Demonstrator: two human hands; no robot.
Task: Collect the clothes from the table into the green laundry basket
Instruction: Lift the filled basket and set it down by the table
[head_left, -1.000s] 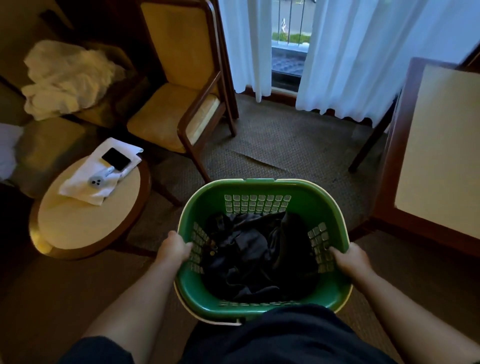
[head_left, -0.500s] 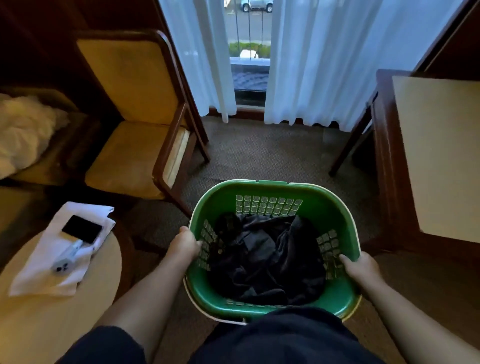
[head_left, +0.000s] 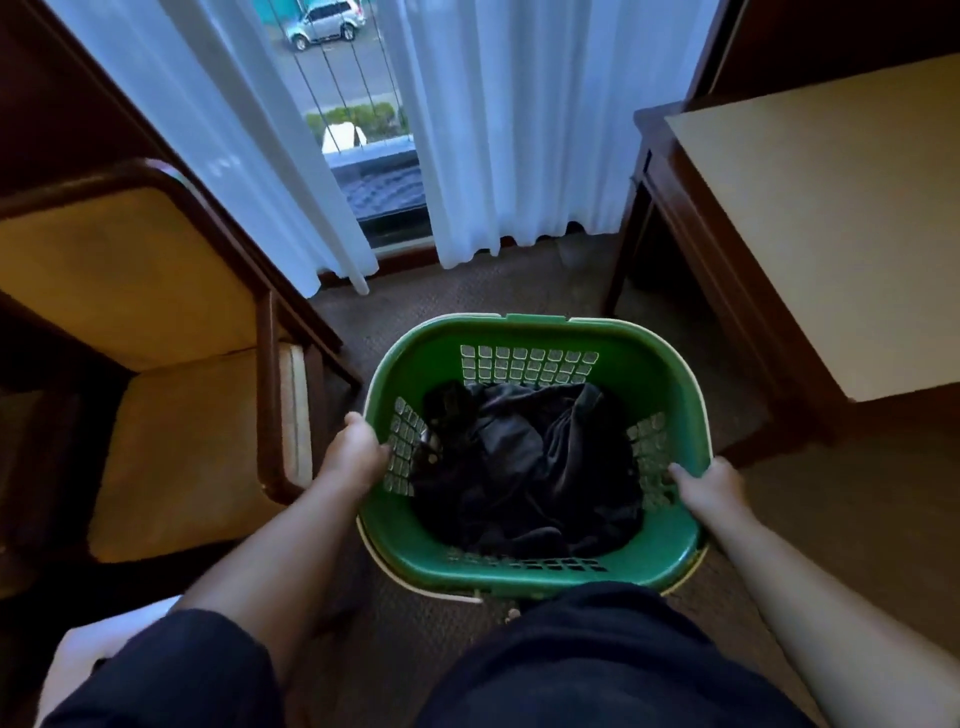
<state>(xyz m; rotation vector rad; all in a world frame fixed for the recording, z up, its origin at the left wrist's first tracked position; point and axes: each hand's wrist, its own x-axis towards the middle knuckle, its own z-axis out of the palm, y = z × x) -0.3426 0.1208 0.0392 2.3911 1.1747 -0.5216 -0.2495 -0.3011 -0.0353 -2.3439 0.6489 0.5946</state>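
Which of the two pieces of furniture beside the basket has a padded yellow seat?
The wooden armchair by the left hand. Its seat and back are yellow cushion; the table on the right has a flat pale top.

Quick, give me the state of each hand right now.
Left hand: closed on the left rim of the green laundry basket.
Right hand: closed on the basket's right rim.

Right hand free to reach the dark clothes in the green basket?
Probably not as is: the right hand grips the green plastic laundry basket rim, as does the left hand. The dark clothes lie uncovered.
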